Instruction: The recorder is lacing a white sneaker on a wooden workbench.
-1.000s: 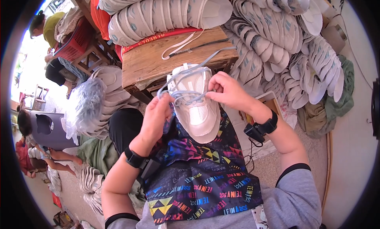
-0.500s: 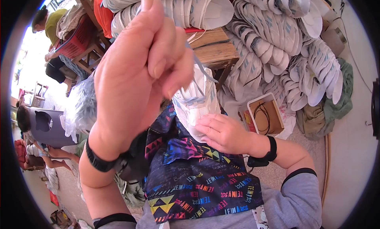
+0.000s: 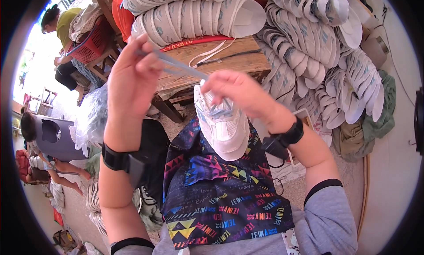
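Observation:
A white sneaker [image 3: 227, 133] with grey-blue trim rests on the patterned dark apron [image 3: 225, 202] over my lap, toe toward me. A grey-blue shoelace [image 3: 182, 67] is stretched above it between my hands. My left hand [image 3: 136, 74] is raised at the upper left, its fingers closed on one part of the lace. With bent fingers, my right hand [image 3: 240, 94] pinches the lace just above the sneaker's opening and covers part of its upper. Both hands are slightly blurred by motion.
Ahead stands a wooden bench [image 3: 234, 56] bearing nested rows of white shoe uppers [image 3: 185, 23] and a loose white lace. More stacked uppers [image 3: 304, 39] pile up at the right, beside green cloth [image 3: 382, 105]. A clear plastic bag [image 3: 90, 118] and a grey plastic chair [image 3: 59, 138] are at left.
My left hand has drawn back and left from close to the camera. My right hand has left the sneaker's toe and moved up to the lace, which is now stretched between both hands.

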`<act>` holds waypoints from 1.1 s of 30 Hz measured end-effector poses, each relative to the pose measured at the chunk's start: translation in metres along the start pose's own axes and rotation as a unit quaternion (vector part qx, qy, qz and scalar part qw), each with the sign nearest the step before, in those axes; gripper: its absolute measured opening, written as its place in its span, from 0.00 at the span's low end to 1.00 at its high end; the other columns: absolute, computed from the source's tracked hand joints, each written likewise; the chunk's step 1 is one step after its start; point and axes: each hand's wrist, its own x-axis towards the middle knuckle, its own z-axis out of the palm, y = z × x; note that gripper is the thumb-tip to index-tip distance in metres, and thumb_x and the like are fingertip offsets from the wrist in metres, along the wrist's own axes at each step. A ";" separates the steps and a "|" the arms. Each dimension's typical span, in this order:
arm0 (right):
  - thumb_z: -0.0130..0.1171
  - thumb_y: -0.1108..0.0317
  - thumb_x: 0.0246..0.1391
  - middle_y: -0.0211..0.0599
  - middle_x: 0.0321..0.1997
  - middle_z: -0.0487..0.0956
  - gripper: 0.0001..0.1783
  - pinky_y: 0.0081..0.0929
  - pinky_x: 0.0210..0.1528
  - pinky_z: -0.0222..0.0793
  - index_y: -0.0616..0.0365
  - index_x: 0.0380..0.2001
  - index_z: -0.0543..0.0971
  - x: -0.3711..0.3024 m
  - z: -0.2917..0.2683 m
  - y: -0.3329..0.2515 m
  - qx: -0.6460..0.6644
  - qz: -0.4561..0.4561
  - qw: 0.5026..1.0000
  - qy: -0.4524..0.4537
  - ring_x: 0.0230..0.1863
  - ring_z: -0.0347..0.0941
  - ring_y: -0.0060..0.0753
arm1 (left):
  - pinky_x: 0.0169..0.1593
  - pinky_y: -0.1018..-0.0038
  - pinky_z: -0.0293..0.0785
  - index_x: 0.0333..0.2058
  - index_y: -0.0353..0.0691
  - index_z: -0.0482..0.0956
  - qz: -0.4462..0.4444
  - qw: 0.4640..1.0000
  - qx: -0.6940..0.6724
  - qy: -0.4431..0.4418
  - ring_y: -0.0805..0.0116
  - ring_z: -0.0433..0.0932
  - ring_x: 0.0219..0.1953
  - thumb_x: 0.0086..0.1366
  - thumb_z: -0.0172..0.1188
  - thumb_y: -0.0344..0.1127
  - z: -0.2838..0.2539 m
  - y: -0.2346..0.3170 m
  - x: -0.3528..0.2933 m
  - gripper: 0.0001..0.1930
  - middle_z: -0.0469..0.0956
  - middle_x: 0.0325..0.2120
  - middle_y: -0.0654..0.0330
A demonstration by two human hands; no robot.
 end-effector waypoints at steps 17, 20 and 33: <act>0.52 0.69 0.62 0.20 0.18 0.65 0.10 0.28 0.35 0.72 0.64 0.30 0.76 -0.070 -0.097 0.025 0.243 0.091 0.948 0.183 0.21 0.64 0.16 | 0.27 0.82 0.60 0.40 0.37 0.74 -0.089 0.942 -0.166 0.277 0.82 0.59 0.11 0.72 0.47 0.32 -0.272 0.100 -0.042 0.08 0.75 0.23 0.63; 0.50 0.69 0.64 0.21 0.19 0.66 0.09 0.28 0.40 0.73 0.64 0.35 0.74 -0.069 -0.108 0.016 0.303 0.025 0.930 0.209 0.22 0.65 0.19 | 0.27 0.80 0.61 0.38 0.40 0.76 -0.090 0.953 -0.114 0.265 0.83 0.64 0.15 0.71 0.50 0.33 -0.272 0.108 -0.049 0.06 0.77 0.23 0.64; 0.49 0.76 0.61 0.19 0.16 0.56 0.02 0.17 0.13 0.43 0.58 0.33 0.69 -0.314 -0.392 -0.061 0.208 -0.078 0.781 0.583 0.12 0.47 0.15 | 0.20 0.78 0.51 0.33 0.38 0.68 0.150 0.869 0.110 0.458 0.78 0.53 0.16 0.73 0.43 0.29 -0.434 0.296 -0.158 0.08 0.61 0.19 0.68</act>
